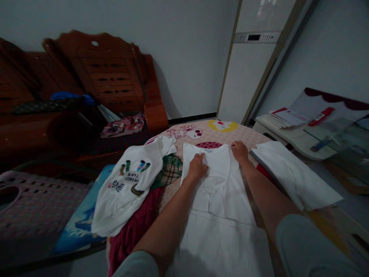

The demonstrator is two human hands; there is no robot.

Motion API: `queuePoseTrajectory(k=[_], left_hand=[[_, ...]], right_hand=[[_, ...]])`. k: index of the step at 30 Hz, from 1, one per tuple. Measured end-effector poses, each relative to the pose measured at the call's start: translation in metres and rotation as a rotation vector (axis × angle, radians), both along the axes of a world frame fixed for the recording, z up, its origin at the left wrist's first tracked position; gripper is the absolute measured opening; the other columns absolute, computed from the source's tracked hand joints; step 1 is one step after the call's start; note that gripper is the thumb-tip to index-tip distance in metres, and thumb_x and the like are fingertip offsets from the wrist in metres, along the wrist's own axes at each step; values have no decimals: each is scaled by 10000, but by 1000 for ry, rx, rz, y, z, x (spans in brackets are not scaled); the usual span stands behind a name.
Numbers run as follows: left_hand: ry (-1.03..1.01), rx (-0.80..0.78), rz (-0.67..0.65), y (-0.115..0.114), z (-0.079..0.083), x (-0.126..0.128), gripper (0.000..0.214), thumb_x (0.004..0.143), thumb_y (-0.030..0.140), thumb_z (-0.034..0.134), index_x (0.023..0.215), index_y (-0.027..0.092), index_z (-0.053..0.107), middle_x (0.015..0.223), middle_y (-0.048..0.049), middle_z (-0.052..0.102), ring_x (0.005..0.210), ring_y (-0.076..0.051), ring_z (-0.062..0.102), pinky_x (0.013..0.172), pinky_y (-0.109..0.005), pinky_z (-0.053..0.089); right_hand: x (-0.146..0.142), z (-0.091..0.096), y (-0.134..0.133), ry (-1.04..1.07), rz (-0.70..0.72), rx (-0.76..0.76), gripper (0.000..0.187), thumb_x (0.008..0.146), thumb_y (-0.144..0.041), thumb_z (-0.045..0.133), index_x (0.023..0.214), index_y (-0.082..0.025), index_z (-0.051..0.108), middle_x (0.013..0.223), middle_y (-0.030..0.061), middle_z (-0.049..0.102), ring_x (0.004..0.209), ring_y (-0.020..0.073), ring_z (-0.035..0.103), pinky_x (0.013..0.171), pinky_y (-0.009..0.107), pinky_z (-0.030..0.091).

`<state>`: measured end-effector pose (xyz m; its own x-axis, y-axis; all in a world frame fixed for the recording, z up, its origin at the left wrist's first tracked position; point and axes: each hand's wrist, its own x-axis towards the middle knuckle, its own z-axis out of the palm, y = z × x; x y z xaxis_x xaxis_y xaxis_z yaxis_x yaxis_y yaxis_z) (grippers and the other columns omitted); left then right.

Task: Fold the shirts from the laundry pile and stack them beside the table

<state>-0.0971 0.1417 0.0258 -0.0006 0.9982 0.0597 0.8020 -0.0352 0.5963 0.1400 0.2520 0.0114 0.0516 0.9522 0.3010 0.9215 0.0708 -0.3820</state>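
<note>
A white dress [219, 215] with a waist seam lies spread in front of me on the round table, its neckline towards the far side. My left hand [198, 167] rests on its upper front below the collar, thumb apart from the fingers. At the far right shoulder, my right hand [240, 151] pinches the edge of the cloth with bent fingers. To the left lies a white printed shirt [129, 181], over a green plaid cloth [170, 169] and a dark red garment [138, 227]. A folded white garment [294, 173] sits to the right, on darker cloth.
The table's pink patterned cover [184, 132] shows at the far edge. Beyond are a wooden bench [98, 73] and a tall white appliance [245, 73]. A woven chair [37, 204] and blue cushion [86, 215] stand left; a side table [288, 136] with papers is right.
</note>
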Motion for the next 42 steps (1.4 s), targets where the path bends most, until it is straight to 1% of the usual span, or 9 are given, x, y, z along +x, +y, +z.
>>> queuePoseTrajectory(k=[6,11,14,18,22,24,30,34,42], left_hand=[[-35,57,-31,3,-7,-2,581,723,102,615,1293,193,552,1275,-142,567,1140,-283,599,1003,-373,464],[-70,66,-30,3,-7,-2,577,694,89,631,1259,196,579,1276,-137,571,1135,-284,601,1009,-383,457],[-93,68,-31,4,-8,-5,563,680,77,627,1230,193,616,1237,-132,601,1105,-278,617,999,-384,463],[-182,105,-33,8,-11,-12,499,701,71,603,1178,204,667,1159,-98,654,1066,-247,634,1002,-383,462],[-188,104,-52,12,-12,-16,450,762,98,582,1198,173,668,1172,-116,662,1053,-233,637,1015,-381,452],[-168,98,-65,13,-12,-17,453,781,96,564,1220,155,657,1197,-132,654,1060,-233,635,1022,-381,447],[-240,135,-57,11,-11,-16,401,762,93,600,1137,201,691,1157,-101,671,1093,-229,624,1020,-380,450],[-267,148,-47,11,-11,-17,391,755,72,593,1107,203,704,1135,-103,679,1052,-224,642,1008,-390,463],[-236,123,-30,11,-11,-16,375,793,126,611,1154,196,682,1173,-95,669,1106,-227,622,1025,-365,450]], right_hand=[[22,7,-9,642,-177,48,359,718,-189,478,989,-137,708,678,28,667,658,184,638,678,313,536],[5,7,-38,1072,41,-119,206,684,-227,617,870,-158,673,760,56,684,682,169,663,715,342,585],[-5,13,-44,1160,67,-155,194,677,-246,672,851,-164,651,877,83,695,782,181,680,746,348,590],[-18,33,-59,944,80,-153,246,709,-278,652,927,-165,674,925,74,721,800,170,664,656,283,555],[-48,45,-113,552,312,-194,160,768,-321,635,733,-168,666,654,23,672,592,142,588,552,241,441],[-67,43,-146,308,327,-160,260,800,-373,651,626,-185,607,594,16,628,564,144,561,557,253,404],[-98,21,-192,-176,228,-24,174,811,-332,700,871,-206,595,876,78,668,823,216,602,700,289,433],[-98,16,-188,-213,218,-23,65,846,-200,581,910,-206,589,917,85,657,883,218,585,749,290,430],[-85,28,-188,-17,247,11,216,745,-106,520,889,-198,652,849,53,676,787,186,596,740,272,417]])
